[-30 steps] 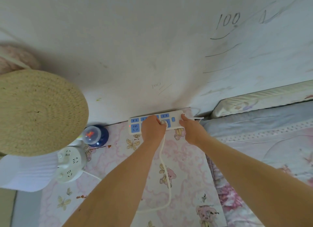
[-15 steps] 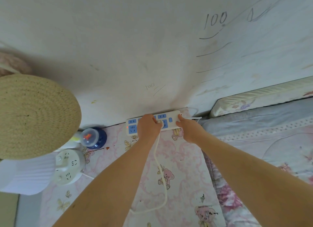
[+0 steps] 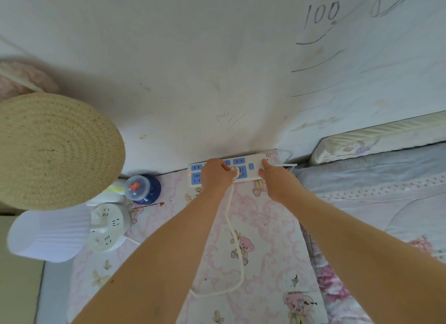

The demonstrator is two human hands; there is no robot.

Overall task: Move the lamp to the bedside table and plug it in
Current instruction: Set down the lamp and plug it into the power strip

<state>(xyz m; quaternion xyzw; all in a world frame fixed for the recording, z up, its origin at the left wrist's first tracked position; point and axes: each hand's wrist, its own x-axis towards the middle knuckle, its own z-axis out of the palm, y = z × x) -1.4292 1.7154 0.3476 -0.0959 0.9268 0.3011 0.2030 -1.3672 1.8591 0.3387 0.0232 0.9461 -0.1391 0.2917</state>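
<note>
A white power strip (image 3: 256, 165) with blue sockets lies against the wall at the back of the bedside table (image 3: 265, 227), which has a pink bear-print cover. My left hand (image 3: 216, 175) is closed on a white plug (image 3: 233, 169) pressed onto the strip's middle sockets. The plug's white cord (image 3: 235, 239) runs back toward me across the table. My right hand (image 3: 275, 178) holds the strip's right end, fingers on its top and front edge. The lamp, with a white pleated shade (image 3: 50, 234), stands at the table's left edge.
A round white socket hub (image 3: 109, 227) sits beside the lamp shade. A blue bottle with a clear cap (image 3: 144, 188) stands near the wall. A woven straw hat (image 3: 55, 149) hangs over the left. The bed with a quilt (image 3: 386, 203) adjoins the table's right side.
My hands stay on the power strip and plug. The left hand has pushed the plug a little further onto the sockets; the view shifted slightly.
</note>
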